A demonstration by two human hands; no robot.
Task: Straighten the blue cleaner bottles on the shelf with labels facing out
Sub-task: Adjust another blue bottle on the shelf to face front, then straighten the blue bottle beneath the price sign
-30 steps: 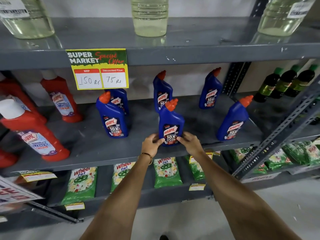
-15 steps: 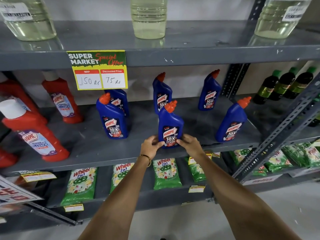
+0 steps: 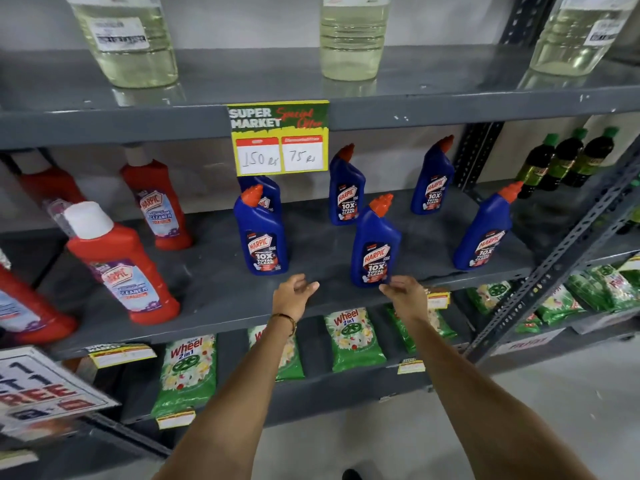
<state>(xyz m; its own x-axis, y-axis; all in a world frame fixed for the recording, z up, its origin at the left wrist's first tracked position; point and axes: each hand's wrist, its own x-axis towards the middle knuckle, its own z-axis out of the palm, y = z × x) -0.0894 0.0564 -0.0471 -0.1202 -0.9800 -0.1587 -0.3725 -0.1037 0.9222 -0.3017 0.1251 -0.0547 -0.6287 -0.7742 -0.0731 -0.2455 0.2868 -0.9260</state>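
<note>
Beside the blue bottles (image 3: 375,244), red bottles (image 3: 121,265) crowd left.

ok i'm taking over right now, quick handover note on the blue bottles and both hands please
Left hand: open, empty, off to the left of the front middle bottle.
Right hand: open, fingertips at that bottle's base; contact unclear, no grip.
Bottles: six blue ones on the middle shelf, three in front, three behind.
Done: front middle bottle upright, label out; the other front two and back two on the right also show labels.
Left: back left bottle is half hidden behind the front left bottle; check it, then even the spacing.
</note>
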